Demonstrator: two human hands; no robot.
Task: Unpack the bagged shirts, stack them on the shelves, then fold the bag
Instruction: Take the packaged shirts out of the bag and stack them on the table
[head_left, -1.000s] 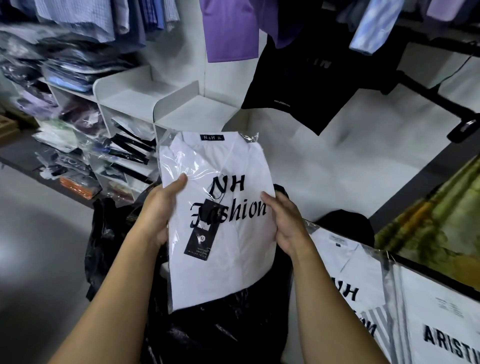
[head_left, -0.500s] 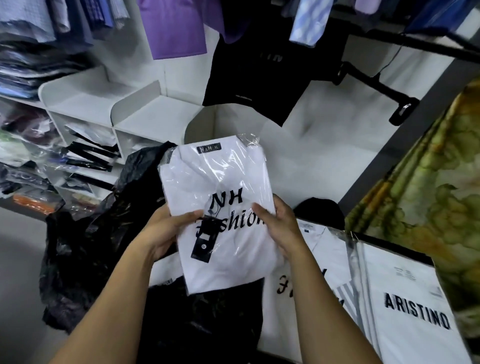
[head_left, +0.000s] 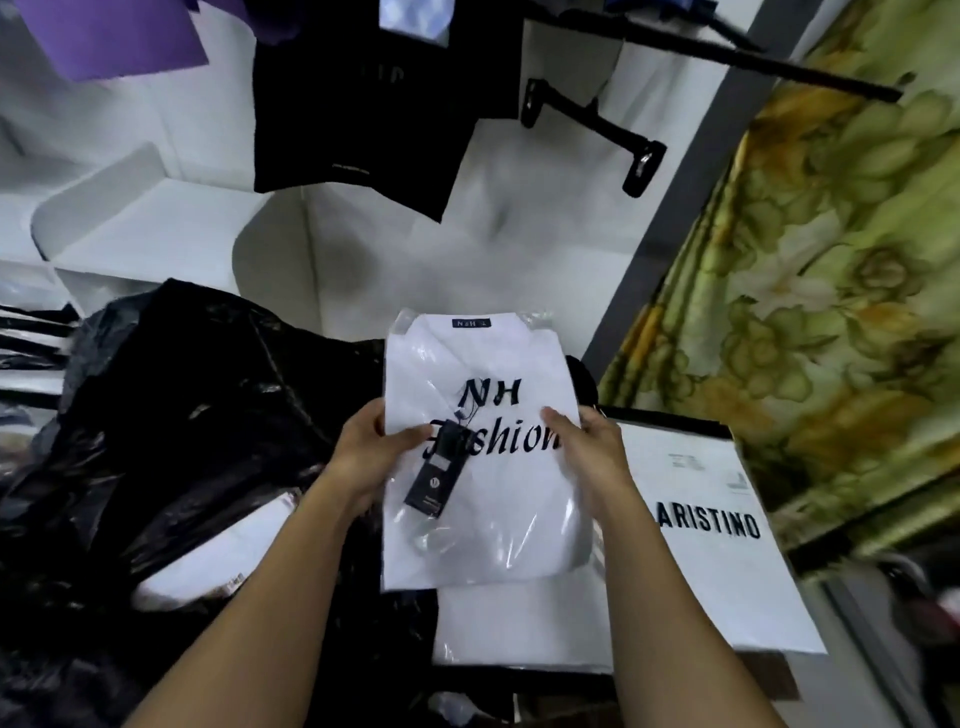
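Left hand (head_left: 376, 449) and right hand (head_left: 587, 449) gripping opposite edges of a clear-wrapped white folded shirt (head_left: 483, 452), thumbs pressing on top, centre frame, crumpled black plastic bag (head_left: 171, 405) lying at left.

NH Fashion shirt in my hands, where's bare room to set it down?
The white shelf top behind the black bag, left of the hanging black garment, looks bare. Crowded: the ARISTINO packet and another packet beneath the shirt fill the right; the bag fills the left.

Green floral curtain (head_left: 831, 260) at right; black garment (head_left: 374, 104), purple garment (head_left: 104, 36) and 1 black clip hanger (head_left: 597, 118) hang above.
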